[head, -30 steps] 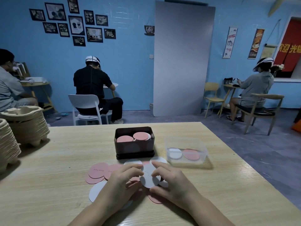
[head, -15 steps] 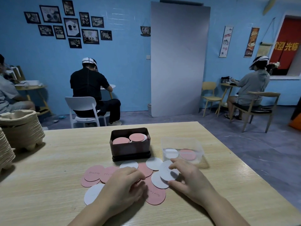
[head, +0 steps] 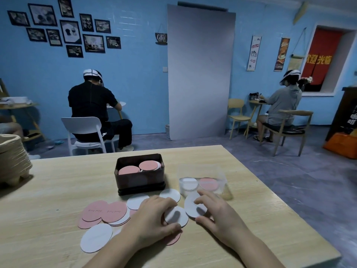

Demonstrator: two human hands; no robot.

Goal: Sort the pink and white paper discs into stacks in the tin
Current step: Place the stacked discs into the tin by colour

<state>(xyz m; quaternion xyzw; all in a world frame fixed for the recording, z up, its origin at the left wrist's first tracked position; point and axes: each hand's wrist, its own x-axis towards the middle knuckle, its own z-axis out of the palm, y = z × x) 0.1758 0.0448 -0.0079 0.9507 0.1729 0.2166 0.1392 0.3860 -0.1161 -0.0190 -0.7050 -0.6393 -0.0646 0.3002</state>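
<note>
The left hand (head: 152, 219) lies palm down on the worktop (head: 58, 190), its fingers curled over the far edge of a white disc (head: 176, 216) and its thumb at the near edge, so the disc is pinched between them. Just beside it, the right hand (head: 218, 215) grips a second white disc (head: 193, 206), fingertips on its top and thumb below its near rim. The two discs overlap slightly, and the hands are close but not touching.

A pink disc (head: 173, 238) pokes out from under the left hand. More loose discs are spread to the left and beyond the hands: two pink ones (head: 104, 210) overlapping others, a large-looking white one (head: 96, 237) nearest the person, and two white ones (head: 136, 201) just in front of the tin.

The tin (head: 140, 180), dark and rectangular, stands beyond the left hand with two pink stacks (head: 139, 168) side by side inside. To its right, just beyond the right hand, a clear plastic box (head: 220, 176) holds one white and one pink disc. A stack of egg trays (head: 11, 163) sits at the far left edge.
</note>
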